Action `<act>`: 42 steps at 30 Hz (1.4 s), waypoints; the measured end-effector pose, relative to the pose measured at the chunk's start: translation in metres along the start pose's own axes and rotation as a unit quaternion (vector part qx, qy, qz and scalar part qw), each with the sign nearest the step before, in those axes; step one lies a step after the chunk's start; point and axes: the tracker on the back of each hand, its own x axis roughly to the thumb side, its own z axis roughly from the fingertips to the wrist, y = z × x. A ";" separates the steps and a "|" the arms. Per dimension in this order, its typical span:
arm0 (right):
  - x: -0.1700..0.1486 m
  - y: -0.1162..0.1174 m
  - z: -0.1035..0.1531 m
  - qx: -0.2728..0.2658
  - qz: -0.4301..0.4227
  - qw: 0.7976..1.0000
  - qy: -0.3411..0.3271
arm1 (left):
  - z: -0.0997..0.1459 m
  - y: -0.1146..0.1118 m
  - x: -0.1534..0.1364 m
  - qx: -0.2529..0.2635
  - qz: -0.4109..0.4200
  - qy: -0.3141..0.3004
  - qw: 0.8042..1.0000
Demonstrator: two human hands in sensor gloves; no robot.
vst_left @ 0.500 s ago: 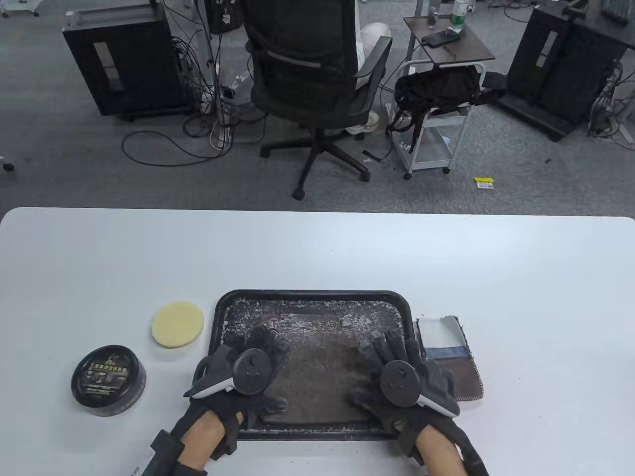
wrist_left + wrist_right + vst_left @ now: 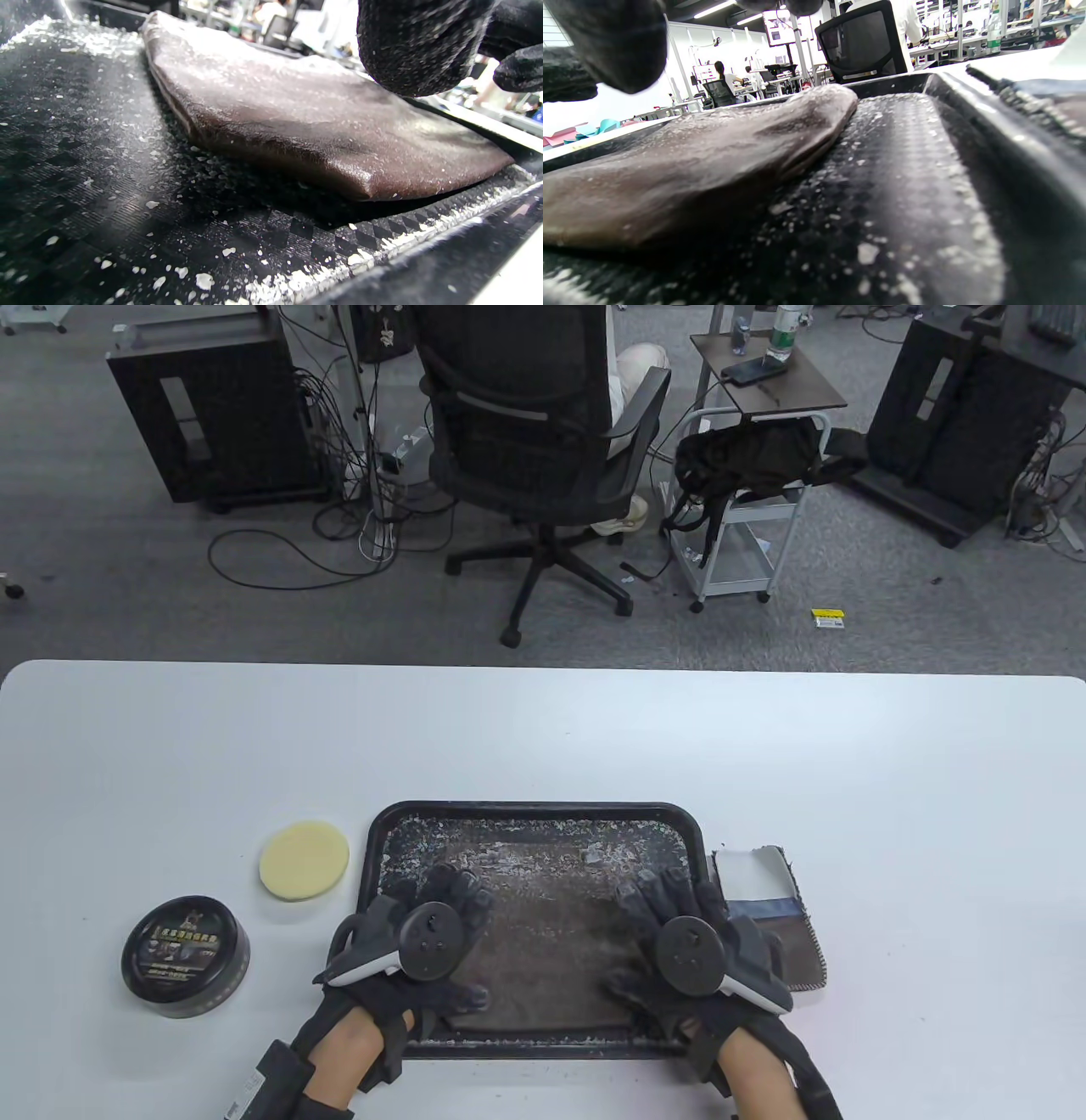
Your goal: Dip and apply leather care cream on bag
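Both grips lie spread flat, holding nothing: left hand [image 2: 416, 942] and right hand [image 2: 687, 950] on the bag [image 2: 543, 933] between them, tray [image 2: 534, 812] underneath.

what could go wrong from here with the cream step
1. The cream tin looks lidded, and both the left hand and right hand are over the bag; one must leave it, so the bag may slide.
2. White flakes litter the tray; the sponge pad could rub them into the leather.
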 end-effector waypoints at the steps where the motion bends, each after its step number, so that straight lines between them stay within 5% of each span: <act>1: -0.001 -0.001 0.001 -0.002 0.000 1.000 0.001 | 0.000 0.000 0.000 -0.001 -0.001 0.000 1.000; 15: -0.059 -0.042 0.035 -0.060 -0.014 0.996 0.069 | 0.000 -0.001 -0.002 -0.007 0.009 0.005 1.000; 22: -0.100 -0.028 0.035 0.051 0.029 0.986 0.159 | 0.001 0.001 -0.005 -0.019 0.015 0.015 1.000; 31: -0.133 0.005 0.026 0.149 -0.051 0.967 0.198 | 0.000 0.009 -0.009 -0.019 0.011 0.035 0.999; 42: -0.130 0.000 0.021 0.032 0.003 0.974 0.226 | -0.009 0.017 -0.011 -0.035 0.002 0.062 0.997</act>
